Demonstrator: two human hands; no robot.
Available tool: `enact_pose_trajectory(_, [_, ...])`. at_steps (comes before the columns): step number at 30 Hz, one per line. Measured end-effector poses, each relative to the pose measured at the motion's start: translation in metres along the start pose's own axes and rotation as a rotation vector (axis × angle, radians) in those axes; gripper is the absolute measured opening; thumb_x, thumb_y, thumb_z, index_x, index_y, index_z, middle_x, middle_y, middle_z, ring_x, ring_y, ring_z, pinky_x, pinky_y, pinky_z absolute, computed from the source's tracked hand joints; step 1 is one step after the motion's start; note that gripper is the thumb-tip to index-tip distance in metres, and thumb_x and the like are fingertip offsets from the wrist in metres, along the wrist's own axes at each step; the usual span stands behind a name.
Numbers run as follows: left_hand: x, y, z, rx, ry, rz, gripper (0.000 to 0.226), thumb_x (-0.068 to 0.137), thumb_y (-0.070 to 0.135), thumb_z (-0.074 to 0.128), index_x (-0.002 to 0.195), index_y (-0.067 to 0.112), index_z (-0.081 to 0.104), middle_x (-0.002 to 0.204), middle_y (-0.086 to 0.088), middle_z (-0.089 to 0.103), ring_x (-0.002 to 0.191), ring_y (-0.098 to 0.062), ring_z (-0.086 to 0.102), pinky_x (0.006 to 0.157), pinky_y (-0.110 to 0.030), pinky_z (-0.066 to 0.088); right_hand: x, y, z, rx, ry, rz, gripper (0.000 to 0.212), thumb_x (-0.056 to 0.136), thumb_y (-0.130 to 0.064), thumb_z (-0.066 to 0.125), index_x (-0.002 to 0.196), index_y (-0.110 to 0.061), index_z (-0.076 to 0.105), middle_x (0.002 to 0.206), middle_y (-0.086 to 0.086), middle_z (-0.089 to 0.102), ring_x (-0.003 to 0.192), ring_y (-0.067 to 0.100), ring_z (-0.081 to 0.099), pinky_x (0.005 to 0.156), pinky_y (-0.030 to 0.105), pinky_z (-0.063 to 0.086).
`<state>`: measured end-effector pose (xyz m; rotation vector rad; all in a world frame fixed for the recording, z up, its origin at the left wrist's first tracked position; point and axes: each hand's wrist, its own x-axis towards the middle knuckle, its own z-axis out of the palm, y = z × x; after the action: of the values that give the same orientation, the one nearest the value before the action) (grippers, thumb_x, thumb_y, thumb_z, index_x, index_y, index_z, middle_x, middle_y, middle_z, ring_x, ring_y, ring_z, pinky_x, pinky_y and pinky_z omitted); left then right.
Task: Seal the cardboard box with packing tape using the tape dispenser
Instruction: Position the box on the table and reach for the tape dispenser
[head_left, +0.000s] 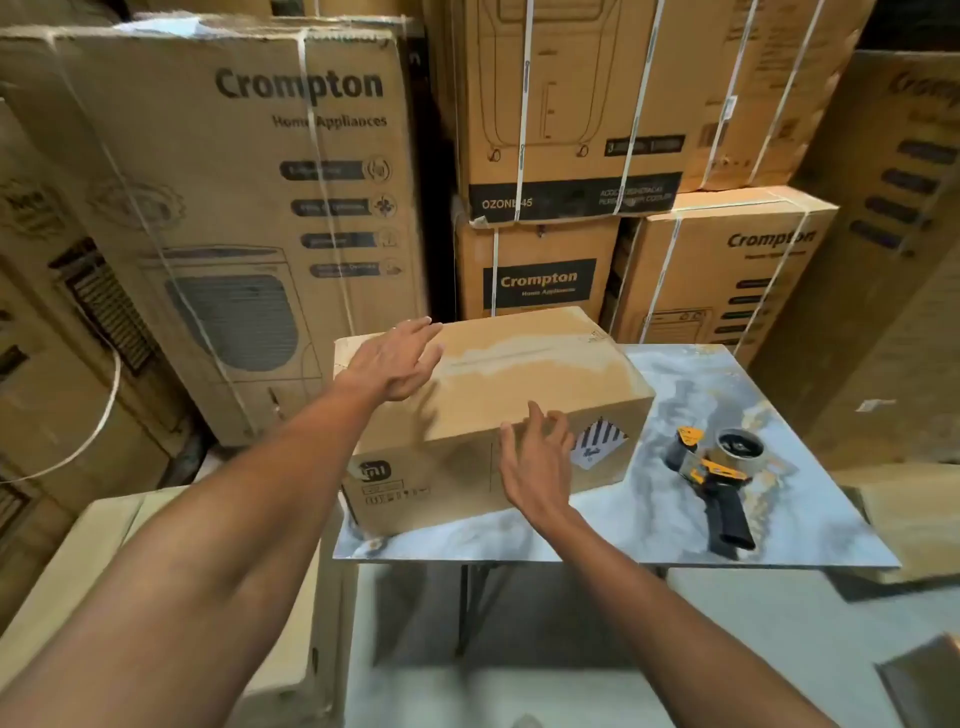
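A brown cardboard box lies on a small marble-patterned table, its top flaps closed, with a pale strip along the centre seam. My left hand hovers over the box's top left part, fingers straight and spread, holding nothing. My right hand is at the box's near side, fingers loosely spread near the upper edge. A yellow and black tape dispenser with a roll of tape lies on the table to the right of the box, apart from both hands.
Tall stacks of strapped appliance cartons wall in the table at the back and left. More cartons stand behind and to the right. A lower carton sits by the table's left side. The pale floor lies under the table.
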<state>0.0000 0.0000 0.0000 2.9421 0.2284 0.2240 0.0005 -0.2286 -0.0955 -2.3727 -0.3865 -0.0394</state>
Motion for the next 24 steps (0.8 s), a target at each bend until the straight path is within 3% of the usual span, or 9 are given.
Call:
enact_pose_trajectory(9, [0.073,-0.044,0.029,0.011,-0.079,-0.010,0.056,0.108,0.042,0.028,0.157,0.016,0.033,0.164,-0.007,0.029,0.152,-0.022,0.024,0.124,-0.040,0.019,0.030,0.011,0.040,0.220,0.286,0.092,0.046,0.100,-0.038,0.054,0.142,-0.023,0.038,0.140,0.006,0.029,0.121,0.021,0.037,0.091,0.041,0.050])
enact_pose_trajectory(12, [0.099,-0.057,0.041,0.007,-0.096,-0.038,0.054,0.108,0.041,0.029,0.156,0.016,0.034,0.164,-0.007,0.031,0.152,-0.022,0.024,0.124,-0.039,0.019,0.037,0.010,0.049,0.268,0.336,0.126,0.047,0.097,-0.033,0.061,0.139,-0.022,0.043,0.141,0.003,0.028,0.119,0.011,0.027,0.094,0.036,0.046])
enact_pose_trajectory(16, [0.131,-0.068,0.056,0.010,-0.162,-0.085,0.056,0.107,0.044,0.027,0.155,0.019,0.035,0.163,-0.006,0.032,0.151,-0.025,0.027,0.121,-0.046,0.025,0.040,0.011,0.055,0.282,0.385,0.137,0.047,0.096,-0.031,0.065,0.138,-0.018,0.048,0.138,0.004,0.032,0.117,0.010,0.025,0.096,0.021,0.026])
enact_pose_trajectory(21, [0.145,-0.075,0.070,-0.009,-0.230,-0.135,0.051,0.106,0.045,0.028,0.146,0.020,0.048,0.150,-0.010,0.049,0.136,-0.032,0.046,0.111,-0.049,0.038,0.043,0.019,0.056,0.306,0.386,0.099,0.046,0.095,-0.031,0.067,0.136,-0.019,0.050,0.137,0.000,0.032,0.118,0.011,0.028,0.097,0.016,0.024])
enact_pose_trajectory(24, [0.149,-0.076,0.075,-0.012,-0.217,-0.151,0.049,0.107,0.042,0.030,0.144,0.018,0.050,0.144,-0.016,0.052,0.131,-0.038,0.048,0.108,-0.047,0.038,0.049,0.022,0.057,0.328,0.376,0.087,0.046,0.095,-0.031,0.068,0.136,-0.019,0.050,0.136,-0.005,0.029,0.121,0.009,0.028,0.099,0.016,0.026])
